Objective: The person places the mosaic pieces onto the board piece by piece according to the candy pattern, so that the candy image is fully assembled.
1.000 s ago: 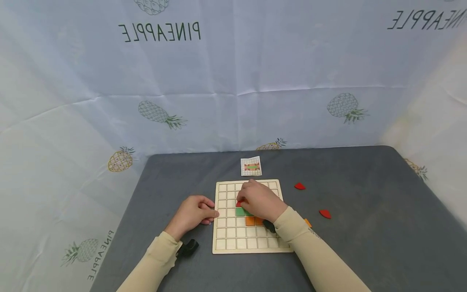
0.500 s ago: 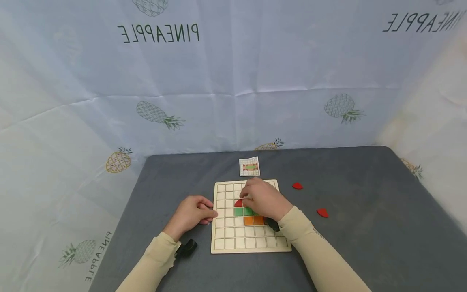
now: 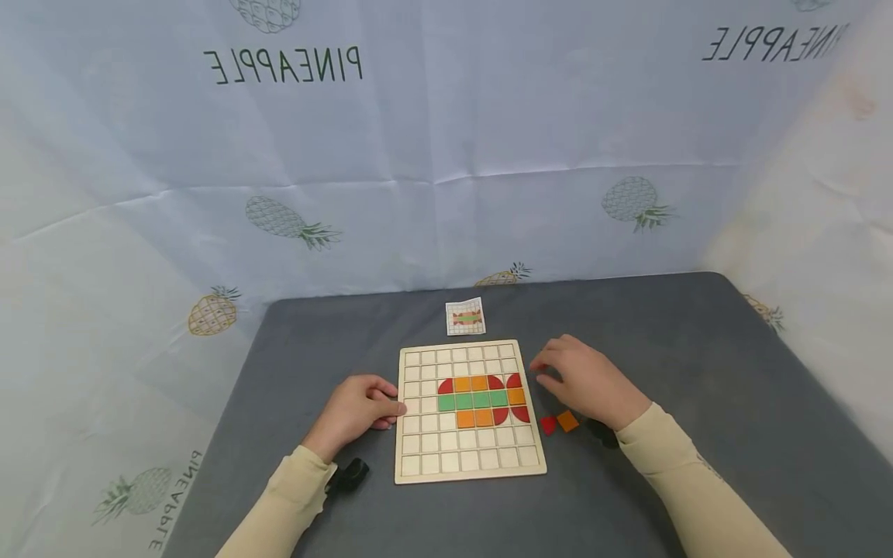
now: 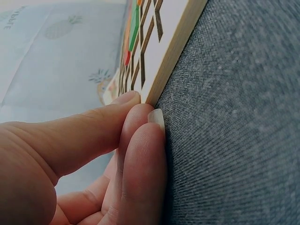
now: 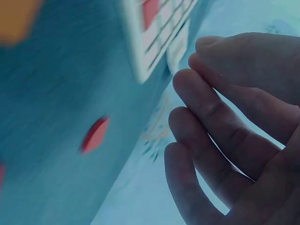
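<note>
A pale wooden grid board lies on the grey table, holding a row of green squares with orange squares and red quarter-round pieces around it. At the board's left edge my left hand pinches the rim; the left wrist view has the thumb over the board's edge and fingertips against its side. My right hand is off the board's right side, fingers loosely bent, holding nothing. Below that hand in the right wrist view lies a loose red piece.
A small printed pattern card lies behind the board. Right of the board are a loose red piece and an orange square. A pineapple-print cloth hangs behind the table.
My right hand has moved right, off the board to the table beside it, uncovering the coloured pieces. A red piece sits at the row's upper left. My left hand stays at the board's edge.
</note>
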{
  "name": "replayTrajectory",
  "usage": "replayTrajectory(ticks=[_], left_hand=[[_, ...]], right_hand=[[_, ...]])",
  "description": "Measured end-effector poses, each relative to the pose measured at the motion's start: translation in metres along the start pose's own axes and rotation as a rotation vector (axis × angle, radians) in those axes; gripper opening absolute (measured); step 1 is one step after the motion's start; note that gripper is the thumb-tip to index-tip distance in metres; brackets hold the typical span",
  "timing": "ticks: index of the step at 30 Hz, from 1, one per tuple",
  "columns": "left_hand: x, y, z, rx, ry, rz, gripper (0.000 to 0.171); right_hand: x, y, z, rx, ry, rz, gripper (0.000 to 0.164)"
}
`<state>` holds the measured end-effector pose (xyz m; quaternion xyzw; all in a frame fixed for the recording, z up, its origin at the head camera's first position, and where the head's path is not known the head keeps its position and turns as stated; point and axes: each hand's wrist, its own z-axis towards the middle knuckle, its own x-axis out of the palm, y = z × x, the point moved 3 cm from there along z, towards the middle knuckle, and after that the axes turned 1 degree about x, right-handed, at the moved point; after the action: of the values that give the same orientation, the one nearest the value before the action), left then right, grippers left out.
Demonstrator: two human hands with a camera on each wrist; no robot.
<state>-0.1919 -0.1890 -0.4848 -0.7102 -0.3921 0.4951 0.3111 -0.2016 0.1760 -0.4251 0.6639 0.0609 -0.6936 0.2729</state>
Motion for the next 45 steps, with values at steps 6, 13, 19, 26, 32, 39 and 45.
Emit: replayTrajectory(ticks=[6, 13, 19, 26, 32, 39, 45], left_hand=[[-0.002, 0.0, -0.001, 0.006, 0.002, -0.014, 0.03], [-0.001, -0.003, -0.003, 0.019, 0.009, -0.02, 0.03], [0.0, -0.001, -0.001, 0.018, -0.002, -0.01, 0.03], [0.002, 0.0, 0.0, 0.0, -0.004, -0.018, 0.028], [0.002, 0.0, 0.001, 0.001, -0.005, -0.023, 0.027], [0.002, -0.001, 0.0, 0.007, -0.009, -0.018, 0.027], [0.003, -0.001, 0.0, 0.011, -0.015, -0.011, 0.026]], right_hand=[[-0.003, -0.02, -0.032, 0.027, -0.001, -0.011, 0.018], [0.003, -0.033, -0.057, 0.045, 0.023, -0.014, 0.03], [0.01, -0.037, -0.064, 0.052, 0.04, -0.003, 0.032], [0.009, -0.047, -0.071, 0.072, 0.014, 0.004, 0.029], [0.002, -0.061, -0.079, 0.083, -0.012, 0.007, 0.024], [-0.005, -0.079, -0.083, 0.111, -0.009, 0.026, 0.026], [-0.004, -0.09, -0.083, 0.129, 0.027, 0.032, 0.03]])
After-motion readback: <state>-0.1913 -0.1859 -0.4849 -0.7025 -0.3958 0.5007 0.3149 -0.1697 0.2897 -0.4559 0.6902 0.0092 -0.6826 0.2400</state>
